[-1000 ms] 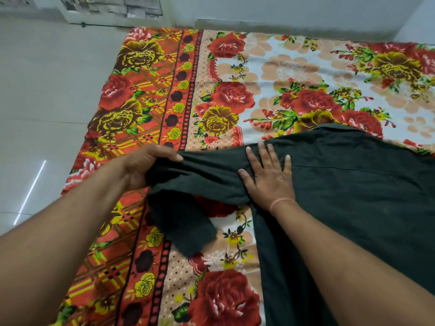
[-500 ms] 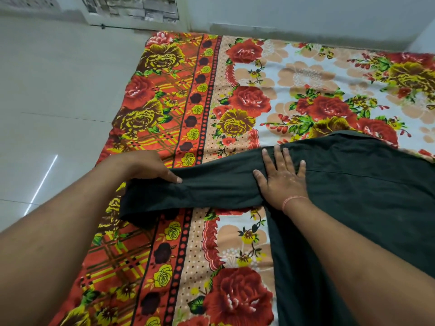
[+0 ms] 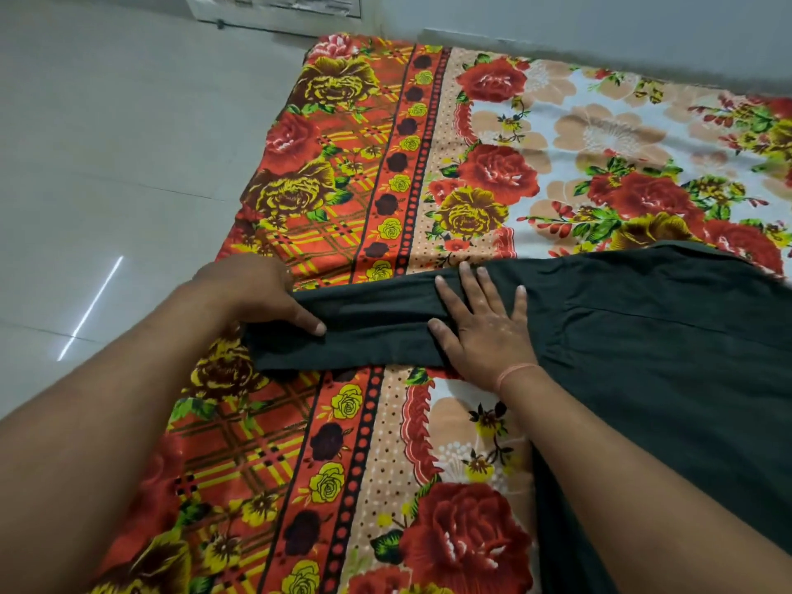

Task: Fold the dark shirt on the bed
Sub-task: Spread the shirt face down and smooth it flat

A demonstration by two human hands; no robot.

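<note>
The dark shirt (image 3: 668, 362) lies spread on the right side of the floral bedsheet (image 3: 493, 182). Its sleeve (image 3: 377, 332) stretches out flat to the left across the sheet's orange border. My left hand (image 3: 257, 293) holds the sleeve's far end, thumb on top of the cloth and the fingers hidden behind it. My right hand (image 3: 484, 332) presses flat, fingers spread, where the sleeve meets the shirt body. My right forearm covers part of the shirt's lower half.
The bed's left edge runs just beyond my left hand, with pale tiled floor (image 3: 107, 165) beside it. A wall (image 3: 600, 32) runs along the far side of the bed. Bare sheet lies in front of and behind the sleeve.
My left hand has pulled the crumpled sleeve out to the left and laid it straight and flat. My right hand has stayed pressed on the shirt.
</note>
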